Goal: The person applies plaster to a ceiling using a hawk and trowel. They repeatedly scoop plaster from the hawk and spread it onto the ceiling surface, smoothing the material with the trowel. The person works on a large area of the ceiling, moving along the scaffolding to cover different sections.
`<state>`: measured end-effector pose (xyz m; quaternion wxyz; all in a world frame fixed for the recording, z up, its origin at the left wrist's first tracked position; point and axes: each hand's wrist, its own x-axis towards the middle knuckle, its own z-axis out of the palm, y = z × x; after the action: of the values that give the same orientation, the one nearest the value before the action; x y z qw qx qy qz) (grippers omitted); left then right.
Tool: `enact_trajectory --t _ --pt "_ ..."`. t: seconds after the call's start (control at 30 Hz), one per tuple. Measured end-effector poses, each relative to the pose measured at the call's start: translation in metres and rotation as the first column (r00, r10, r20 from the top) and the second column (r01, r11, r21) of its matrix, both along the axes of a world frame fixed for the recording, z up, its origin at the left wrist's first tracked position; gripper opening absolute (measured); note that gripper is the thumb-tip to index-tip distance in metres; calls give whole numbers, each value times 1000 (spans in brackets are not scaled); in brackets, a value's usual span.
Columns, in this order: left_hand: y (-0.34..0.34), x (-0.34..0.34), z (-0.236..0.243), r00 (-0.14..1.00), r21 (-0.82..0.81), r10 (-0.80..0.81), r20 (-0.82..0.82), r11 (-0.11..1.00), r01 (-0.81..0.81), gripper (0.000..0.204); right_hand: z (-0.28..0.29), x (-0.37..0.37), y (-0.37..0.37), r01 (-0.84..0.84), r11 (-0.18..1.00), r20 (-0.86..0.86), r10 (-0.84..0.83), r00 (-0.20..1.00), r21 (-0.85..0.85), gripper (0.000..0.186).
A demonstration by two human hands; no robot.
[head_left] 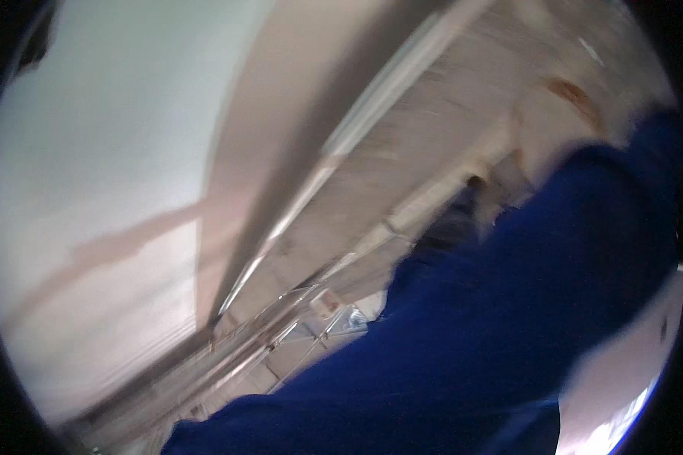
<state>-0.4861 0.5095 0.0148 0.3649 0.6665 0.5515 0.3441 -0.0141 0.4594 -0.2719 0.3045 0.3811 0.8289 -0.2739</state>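
Note:
Neither of my hands can be made out in this tilted, motion-smeared view. Dark blue clothing (pixel 463 334) fills the lower right, and its folds could hide them. Beyond its upper edge lies a pale rounded shape (pixel 550 129) with a reddish-brown patch (pixel 574 100) on its rim; its kind is too blurred to tell. A darker, narrow piece of fabric (pixel 444 235) shows beside the blue clothing.
A large pale wall or panel (pixel 114 152) takes up the left, crossed by a shadow. Along its base a light strip (pixel 341 144) runs diagonally beside the grey-brown floor (pixel 402 129). Thin metal rails or frames (pixel 281 334) show at lower left.

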Motion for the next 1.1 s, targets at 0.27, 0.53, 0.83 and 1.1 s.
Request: enact_trajectory --t 0.27,0.53,0.83,1.1 --pt "-43 120 -202 498 -702 699 513 676 -225 36 -25 10 -48 912 140 -353 -936 -5 -385 56" --pt "-111 148 -506 -16 -961 981 193 186 -206 22 -228 -9 63 820 566 -381 -779 498 -83 67" --pt "-26 99 -765 364 -808 894 260 408 -425 20 -491 -27 149 693 712 -226 -661 716 115 66" --pt "21 48 -853 588 -695 746 313 602 -394 25 -570 -78 198 568 791 -179 -539 823 227 65"
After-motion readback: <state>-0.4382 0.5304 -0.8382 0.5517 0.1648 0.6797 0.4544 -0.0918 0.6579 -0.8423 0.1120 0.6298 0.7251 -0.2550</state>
